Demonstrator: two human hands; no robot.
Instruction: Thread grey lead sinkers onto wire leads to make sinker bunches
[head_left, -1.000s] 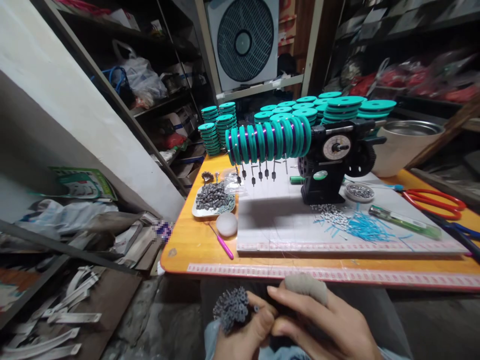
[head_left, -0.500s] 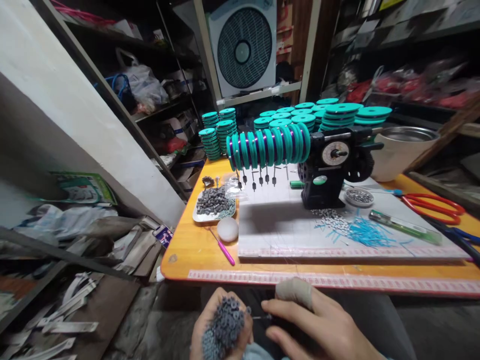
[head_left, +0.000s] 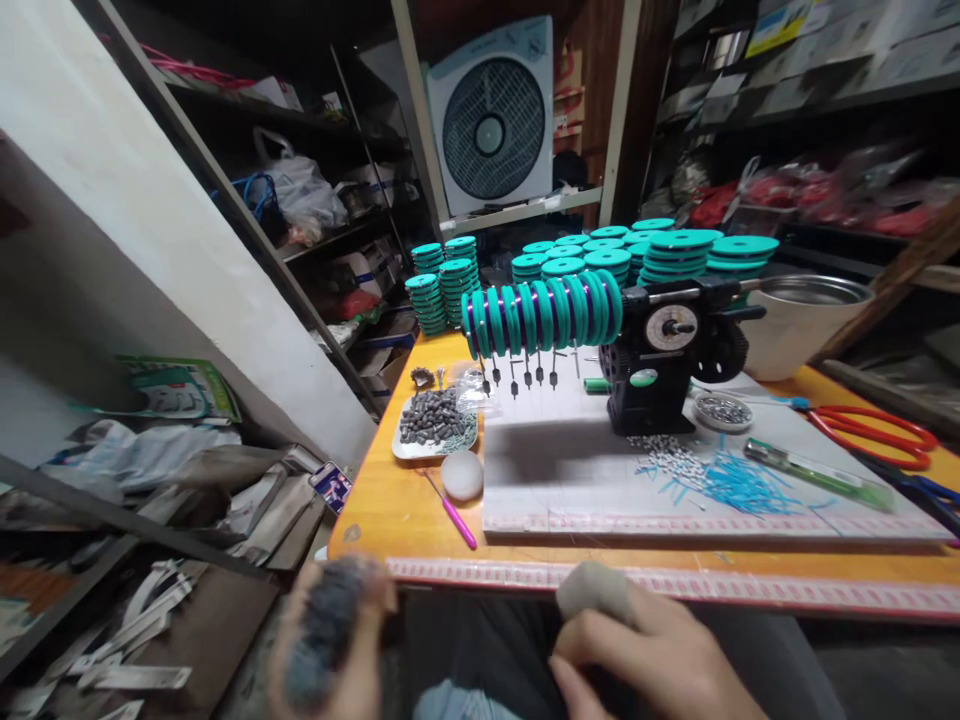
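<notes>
My left hand point(head_left: 361, 645), blurred by motion, is closed around a bundle of small grey tube-like pieces point(head_left: 324, 625) in front of the table's left front corner. Held below the table edge, my right hand point(head_left: 660, 650) has its fingers curled together, and a pale cover wraps one finger point(head_left: 596, 592). Whatever its fingertips pinch, if anything, is hidden. Beyond the hands, a black hand-crank winder point(head_left: 651, 385) carries a row of teal spools point(head_left: 540, 318) with dark purple line. Several small dark weights point(head_left: 528, 378) dangle beneath them.
On the yellow table point(head_left: 367, 500) are a tray of grey pieces point(head_left: 435, 420), a round white lid-like object point(head_left: 462, 475), a pink-handled hook tool point(head_left: 459, 522), blue strips point(head_left: 742, 482) and red-handled scissors point(head_left: 874, 430). Stacks of teal spools point(head_left: 600, 258) stand behind. A box fan point(head_left: 491, 130) faces me.
My left hand has swung left with the grey bundle, away from my right hand. The thin rod seen between them earlier no longer shows. The view has tilted slightly upward.
</notes>
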